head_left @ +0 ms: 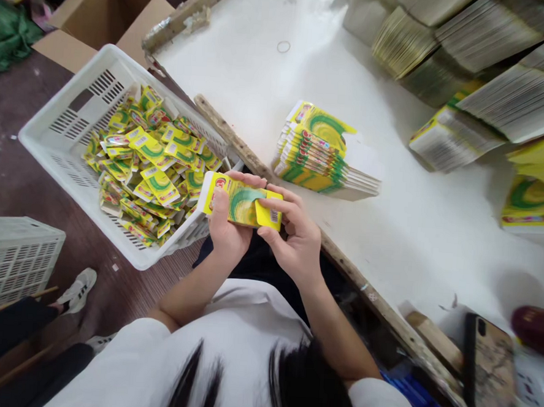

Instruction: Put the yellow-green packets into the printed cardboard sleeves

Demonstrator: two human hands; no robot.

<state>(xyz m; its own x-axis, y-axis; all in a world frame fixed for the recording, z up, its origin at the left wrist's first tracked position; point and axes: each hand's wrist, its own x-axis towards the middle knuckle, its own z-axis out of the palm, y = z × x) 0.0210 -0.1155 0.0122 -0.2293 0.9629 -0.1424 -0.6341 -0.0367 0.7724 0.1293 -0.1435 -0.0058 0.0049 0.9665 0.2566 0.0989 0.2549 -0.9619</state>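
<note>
Between my two hands is a small yellow and green printed carton [242, 203], held just off the table's edge. My left hand [228, 231] grips its left end, thumb on the printed face and fingers behind. With my right hand [295, 232] I hold the other end, fingers on the yellow end flap beside a barcode and thumb underneath. A stack of flat cartons [319, 148] of the same print lies on the table just beyond my hands. To the left, a white plastic crate [77, 176] holds a heap of similar cartons [149, 165].
Bundles of flat cartons [482, 75] fill the white table's [244, 48] far right. A phone [490, 370] lies at the near right. An open cardboard box [103, 15] and another white crate [14, 261] stand on the floor. A person's shoe [78, 290] shows at lower left.
</note>
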